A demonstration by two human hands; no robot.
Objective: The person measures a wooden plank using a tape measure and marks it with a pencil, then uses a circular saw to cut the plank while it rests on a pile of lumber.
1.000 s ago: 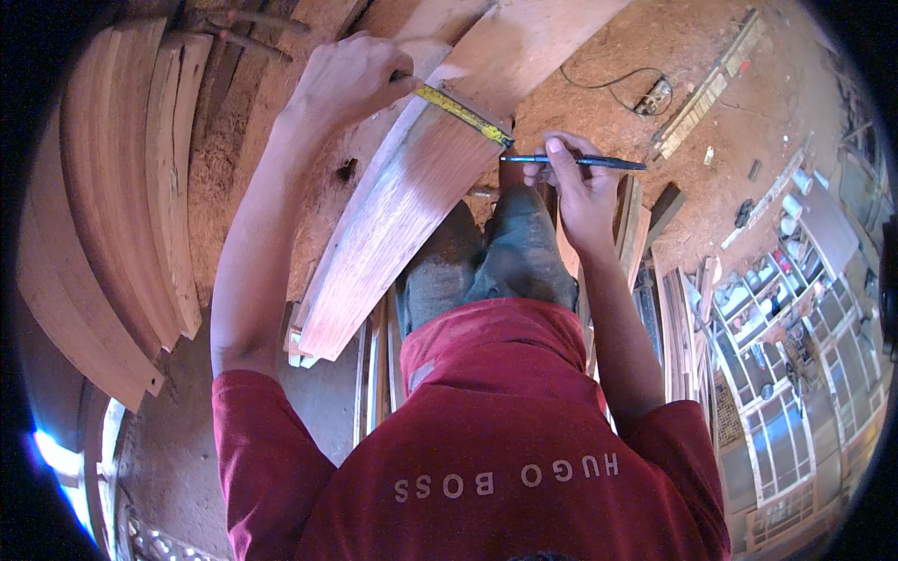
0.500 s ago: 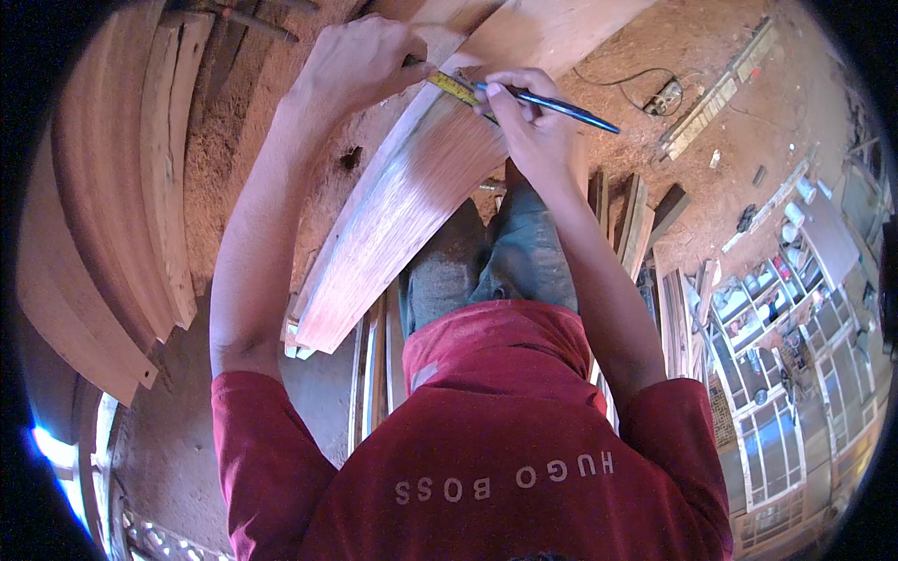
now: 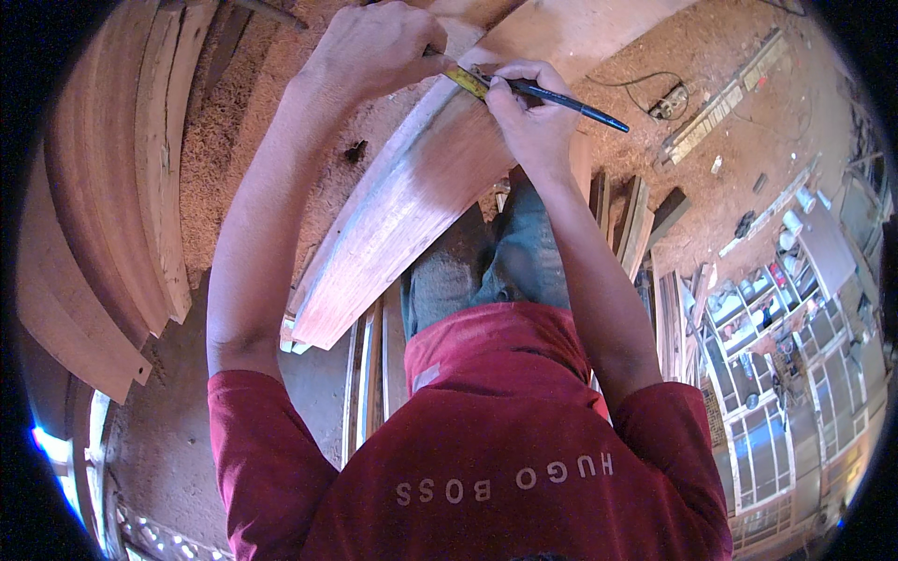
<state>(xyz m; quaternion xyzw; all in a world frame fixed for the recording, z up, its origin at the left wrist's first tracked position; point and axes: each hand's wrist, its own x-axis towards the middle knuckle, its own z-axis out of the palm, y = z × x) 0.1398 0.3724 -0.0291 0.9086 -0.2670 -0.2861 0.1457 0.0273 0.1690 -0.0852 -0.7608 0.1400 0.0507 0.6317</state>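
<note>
A long tapered wooden board (image 3: 383, 252) with a pale reddish face lies diagonally before me. My left hand (image 3: 379, 51) is closed on the end of a yellow tape measure (image 3: 466, 79), which stretches across the board's upper part. Close to its right, my right hand (image 3: 535, 112) grips a dark pen (image 3: 597, 115), its tip hidden by my fingers and the tape near the board. My legs in dusty trousers (image 3: 519, 262) are beneath the board.
Curved planks (image 3: 103, 234) are stacked at the left. More timber offcuts (image 3: 636, 210) lie right of my legs. A cable with a small tool (image 3: 669, 103) and a long strip (image 3: 725, 98) lie on the dusty surface. White frames and containers (image 3: 767, 393) stand at the far right.
My right hand with the pen has moved up and left onto the tape at the board. My left hand has shifted slightly up and right, still holding the tape.
</note>
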